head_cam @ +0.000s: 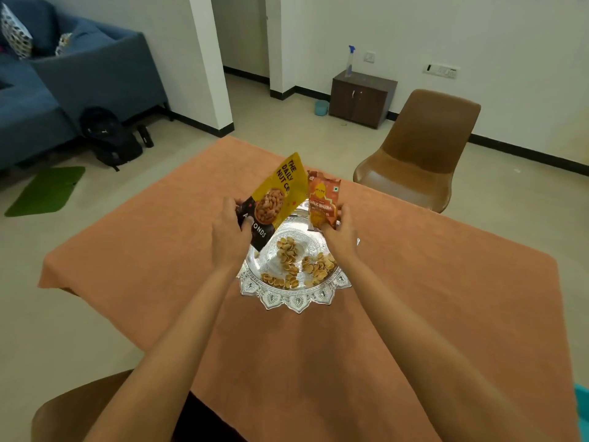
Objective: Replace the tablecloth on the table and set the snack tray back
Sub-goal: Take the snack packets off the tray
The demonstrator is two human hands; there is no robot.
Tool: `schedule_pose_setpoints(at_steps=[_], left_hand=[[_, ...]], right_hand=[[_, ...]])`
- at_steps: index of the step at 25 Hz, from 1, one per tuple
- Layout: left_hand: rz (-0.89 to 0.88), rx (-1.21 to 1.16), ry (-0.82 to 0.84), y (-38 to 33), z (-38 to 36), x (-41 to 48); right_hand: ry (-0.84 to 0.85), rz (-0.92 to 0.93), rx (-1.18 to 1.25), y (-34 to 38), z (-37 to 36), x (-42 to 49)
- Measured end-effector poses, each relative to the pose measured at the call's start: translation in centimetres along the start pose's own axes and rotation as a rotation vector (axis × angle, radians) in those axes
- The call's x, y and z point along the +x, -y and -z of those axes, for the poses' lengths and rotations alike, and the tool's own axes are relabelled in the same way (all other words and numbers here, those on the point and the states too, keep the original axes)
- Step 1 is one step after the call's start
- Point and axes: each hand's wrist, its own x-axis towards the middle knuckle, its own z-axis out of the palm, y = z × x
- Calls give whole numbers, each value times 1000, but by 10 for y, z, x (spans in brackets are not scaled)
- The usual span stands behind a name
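Note:
An orange tablecloth (414, 298) covers the table. On it, near the middle, sits an ornate silver snack tray (294, 299) with loose yellow snack pieces (290, 260) in it. My left hand (228, 232) grips a yellow and black almond packet (277, 194), tilted above the tray's left side. My right hand (339, 232) holds a smaller orange snack packet (322, 200) upright over the tray's far right side. Both forearms reach in from the near edge.
A brown chair (420, 151) stands beyond the table's far right side; another brown chair (79, 406) is at the near left. A blue sofa (63, 78), a black backpack (111, 138) and a green mat (46, 189) lie to the left. A dark cabinet (361, 98) stands against the far wall.

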Motion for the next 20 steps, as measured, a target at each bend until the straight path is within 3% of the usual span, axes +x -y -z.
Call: schedule_pose_setpoints(at_steps=[4, 7, 11, 15, 20], left_hand=[[-2, -67, 23, -7, -4, -5], [18, -130, -1, -11, -5, -6], [32, -199, 27, -18, -10, -9], [7, -316, 154, -48, -33, -17], [49, -541, 368, -106, -107, -62]], right_hand=[[43, 77, 3, -2, -17, -16], [-73, 44, 17, -4, -19, -26], [-68, -121, 56, 0, -5, -31], [-328, -277, 457, -5, 60, -33], [-577, -430, 491, -48, 184, -72]])
